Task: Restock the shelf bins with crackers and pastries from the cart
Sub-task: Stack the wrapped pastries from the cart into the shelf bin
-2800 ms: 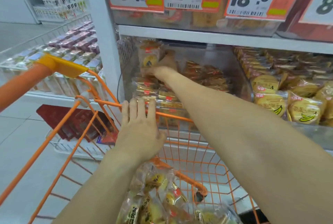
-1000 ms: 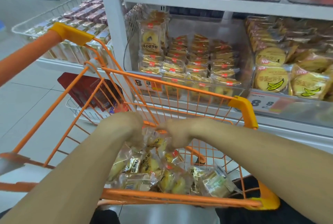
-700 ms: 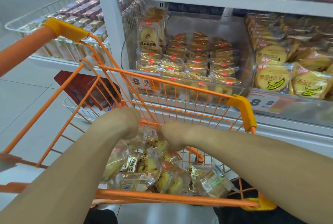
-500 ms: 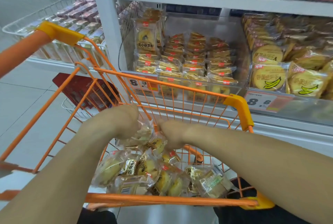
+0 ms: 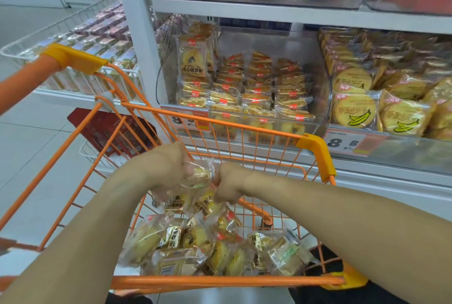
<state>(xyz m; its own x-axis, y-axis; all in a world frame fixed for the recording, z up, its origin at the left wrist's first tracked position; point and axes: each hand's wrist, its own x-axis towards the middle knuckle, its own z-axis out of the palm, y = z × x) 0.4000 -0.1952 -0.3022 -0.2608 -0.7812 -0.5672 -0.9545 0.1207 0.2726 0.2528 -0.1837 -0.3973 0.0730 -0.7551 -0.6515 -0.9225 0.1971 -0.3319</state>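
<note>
Both my hands are inside the orange wire cart (image 5: pixel 314 147). My left hand (image 5: pixel 171 169) grips clear-wrapped yellow pastry packets (image 5: pixel 199 176), lifted above the pile. My right hand (image 5: pixel 227 185) is closed on the same bunch of packets from the right. Several more pastry packets (image 5: pixel 195 242) lie loose on the cart's bottom. Straight ahead, the clear shelf bin (image 5: pixel 320 98) holds neat rows of the same pastries, one packet standing upright at its left rear.
To the right, another bin (image 5: pixel 391 147) holds round banana crackers. A white shelf post (image 5: pixel 137 34) stands left of the pastry bin. A wire basket of boxed snacks (image 5: pixel 93 37) sits at the left, red boxes (image 5: pixel 110 132) low by the floor.
My right hand came back from the shelf bin into the cart. Both hands closed on packets and raised the bunch slightly above the pile.
</note>
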